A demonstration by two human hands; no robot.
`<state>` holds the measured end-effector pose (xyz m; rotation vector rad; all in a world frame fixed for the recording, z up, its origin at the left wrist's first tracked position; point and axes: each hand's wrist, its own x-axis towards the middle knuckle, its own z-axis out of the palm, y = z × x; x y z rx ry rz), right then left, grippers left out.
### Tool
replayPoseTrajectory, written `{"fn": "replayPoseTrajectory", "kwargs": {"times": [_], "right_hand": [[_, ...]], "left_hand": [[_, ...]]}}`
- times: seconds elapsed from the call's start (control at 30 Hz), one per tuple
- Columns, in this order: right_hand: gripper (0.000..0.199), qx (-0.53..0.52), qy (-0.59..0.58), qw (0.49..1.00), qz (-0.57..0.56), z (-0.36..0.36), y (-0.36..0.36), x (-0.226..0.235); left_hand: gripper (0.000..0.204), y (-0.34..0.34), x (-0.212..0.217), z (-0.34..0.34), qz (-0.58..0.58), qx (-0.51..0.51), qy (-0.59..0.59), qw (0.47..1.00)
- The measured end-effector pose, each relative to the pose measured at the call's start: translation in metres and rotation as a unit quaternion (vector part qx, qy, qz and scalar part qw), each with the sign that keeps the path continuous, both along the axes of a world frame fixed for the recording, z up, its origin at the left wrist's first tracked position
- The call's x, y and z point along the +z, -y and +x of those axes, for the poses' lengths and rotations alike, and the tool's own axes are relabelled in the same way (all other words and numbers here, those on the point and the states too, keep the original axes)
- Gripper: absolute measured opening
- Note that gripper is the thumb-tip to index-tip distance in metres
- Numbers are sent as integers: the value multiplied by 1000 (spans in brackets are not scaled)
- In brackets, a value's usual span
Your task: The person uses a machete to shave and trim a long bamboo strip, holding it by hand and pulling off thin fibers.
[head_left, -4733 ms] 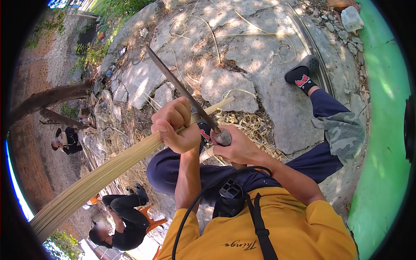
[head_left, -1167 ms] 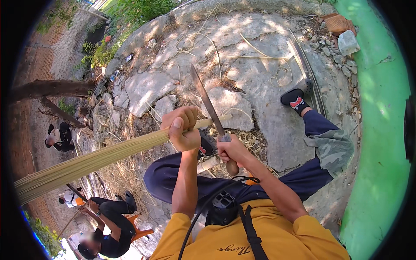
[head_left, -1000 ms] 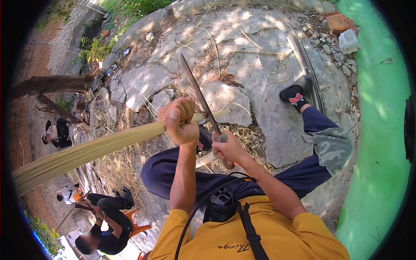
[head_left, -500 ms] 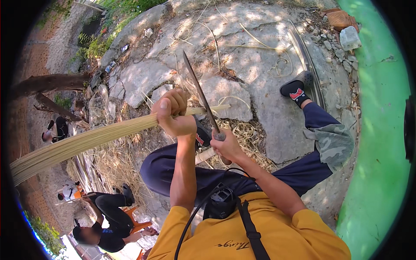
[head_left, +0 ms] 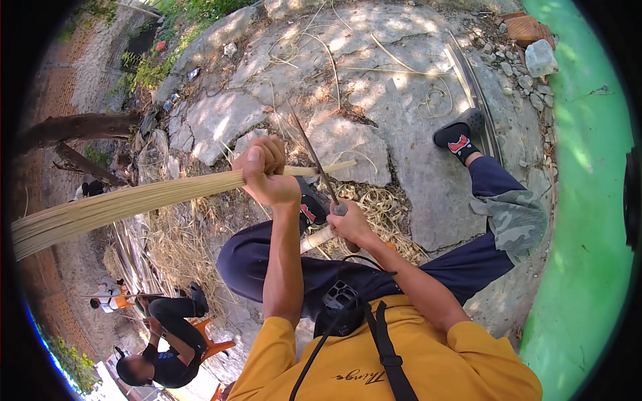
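Observation:
A long bundle of thin pale strips, looking like split bamboo, [head_left: 134, 200] runs from the left rim to the middle, with its short end just past my fist. My left hand [head_left: 269, 172] is closed around it near that end. My right hand [head_left: 349, 220] grips the handle of a long, narrow-bladed knife [head_left: 306, 142]. The blade points up and leftward, crossing the short end of the bundle in view; whether they touch I cannot tell. Below my right hand a pale, round piece of wood or bamboo [head_left: 317, 239] shows, partly hidden by the hand.
Curly shavings [head_left: 384, 210] and dry fibres lie on the cracked stone ground [head_left: 428, 167]. Long strips [head_left: 471, 93] lie beside my outstretched right foot. A green wall [head_left: 578, 220] borders the right. At lower left a person [head_left: 167, 354] sits on an orange chair; a tree trunk [head_left: 80, 132] stands beyond.
The bundle's long end at the left has swung upward in the picture. The knife blade has tilted slightly, and my left fist shifted a little left. The seated person's arms have moved.

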<state>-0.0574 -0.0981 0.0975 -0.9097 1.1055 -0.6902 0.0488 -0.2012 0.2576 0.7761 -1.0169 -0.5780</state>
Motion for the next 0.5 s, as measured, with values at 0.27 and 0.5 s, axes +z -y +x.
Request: {"fn": "replayPoseTrajectory", "kwargs": {"times": [0.27,0.5], "right_hand": [[17,40,33,997,-56,-5,19,41],[22,42,-73,996,6,-1,22,-10]], "left_hand": [[42,-2,8,11,0,35,1,999],[42,3,1,24,32,62,16,997]]}}
